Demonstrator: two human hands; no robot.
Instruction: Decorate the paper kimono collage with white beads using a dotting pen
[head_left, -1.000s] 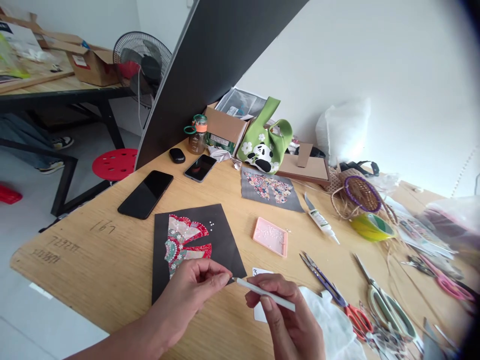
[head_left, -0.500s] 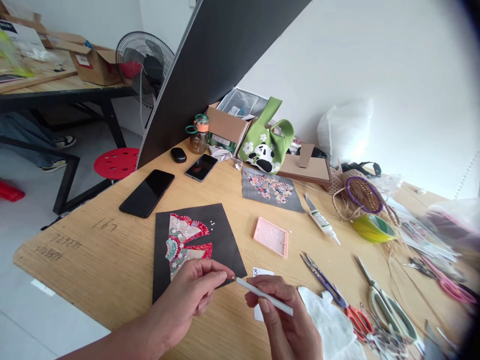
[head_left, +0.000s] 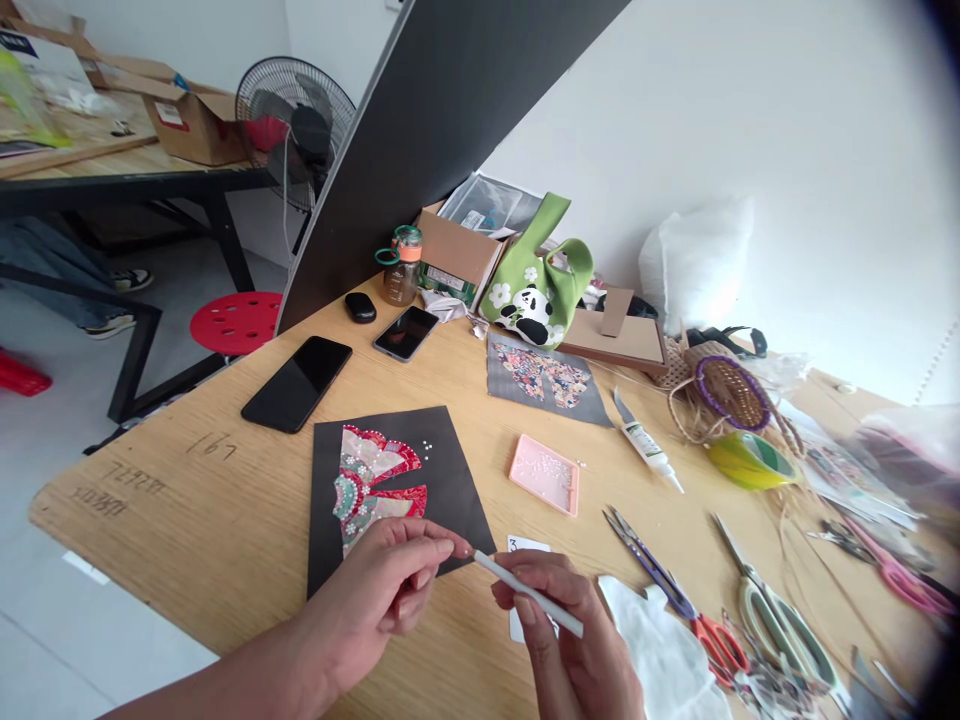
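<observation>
My right hand (head_left: 574, 625) is closed round a thin white stick (head_left: 529, 592), which points up and to the left. At the stick's tip, the thumb and forefinger of my left hand (head_left: 405, 570) are pressed together; anything between them is too small to make out. Behind my left hand lies a black sheet (head_left: 450, 480) bearing a red, white and teal fabric fan shape (head_left: 375, 490) with small white beads. A pink tray (head_left: 546, 477) of tiny white beads rests right of the sheet. Partly hidden by my right hand is a white card (head_left: 517, 625).
Two phones (head_left: 297, 384) (head_left: 406, 333) lie at the left and back. A glue tube (head_left: 649, 452), purple-handled snips (head_left: 652, 565), scissors (head_left: 780, 610) and a white cloth (head_left: 660, 650) are on the right. A green panda bag (head_left: 536, 290) stands behind a patterned grey sheet (head_left: 547, 380).
The view has shifted very slightly. Both hands keep nearly the same pose, with the stick's tip still at my left fingertips.
</observation>
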